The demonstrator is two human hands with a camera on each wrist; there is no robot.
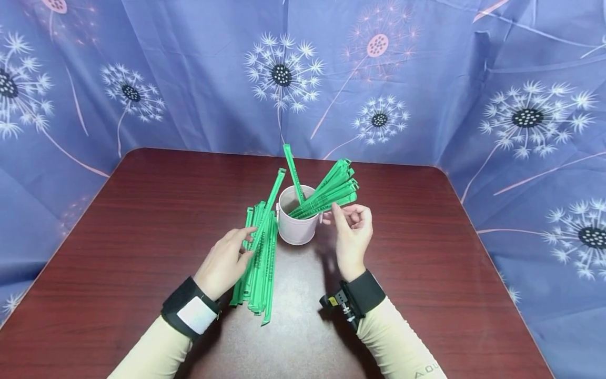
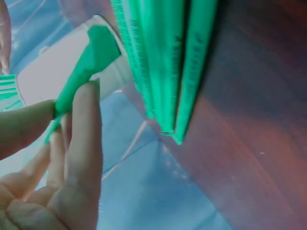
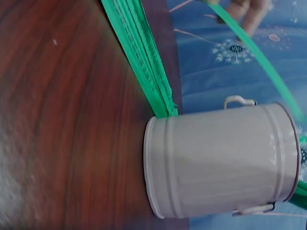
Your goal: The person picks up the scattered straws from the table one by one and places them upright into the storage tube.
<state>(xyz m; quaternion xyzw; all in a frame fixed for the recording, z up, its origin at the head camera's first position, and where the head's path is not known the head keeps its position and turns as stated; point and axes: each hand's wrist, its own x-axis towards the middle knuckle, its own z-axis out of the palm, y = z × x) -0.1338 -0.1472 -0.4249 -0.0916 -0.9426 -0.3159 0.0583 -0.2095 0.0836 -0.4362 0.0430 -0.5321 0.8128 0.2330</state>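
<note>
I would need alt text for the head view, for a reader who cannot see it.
A person's left grip holds a slim green packet over a pile of similar ones on a dark reddish table. The right grip is beside a pale bucket, from which more green packets stick out; a blue dandelion-patterned cloth hangs behind.

Bright green covered the slim sticks (image 1: 258, 273) at the centre of the frame, with small dark lettering along them. The bucket (image 1: 297, 231) among them was a pale pinkish white. Across the lower frame, the table (image 1: 118, 237) showed dark reddish brown with streaked wood grain. At the top and sides, the blue cloth (image 1: 203, 79) bore white dandelions (image 1: 281, 75) with black, white-dotted centres, plus pink ones. Towards the bottom, cream sleeves (image 1: 153, 347) met black wristbands (image 1: 366, 292), the left-hand one with a white patch (image 1: 197, 315).
</note>
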